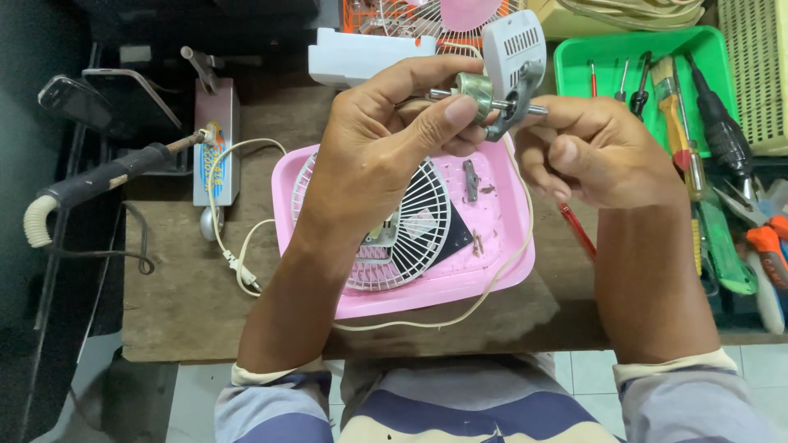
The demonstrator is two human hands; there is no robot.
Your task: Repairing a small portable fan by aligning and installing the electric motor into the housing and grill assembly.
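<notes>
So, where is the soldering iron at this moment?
In the head view the soldering iron lies at the far left of the wooden table, beside the pale rectangular box, well away from the left hand holding the small fan motor.

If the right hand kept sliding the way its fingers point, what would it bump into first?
The right hand points left, toward the small grey motor with its metal shaft, which its fingertips already seem to pinch. Just past that is the left hand, gripping the motor's other side. Depth is hard to judge.

The fan housing (pixel 492 246) lies mid-table, tool tray (pixel 574 70) behind-right, soldering iron (pixel 98 180) left, what seems another fan (pixel 427 16) behind.
</notes>
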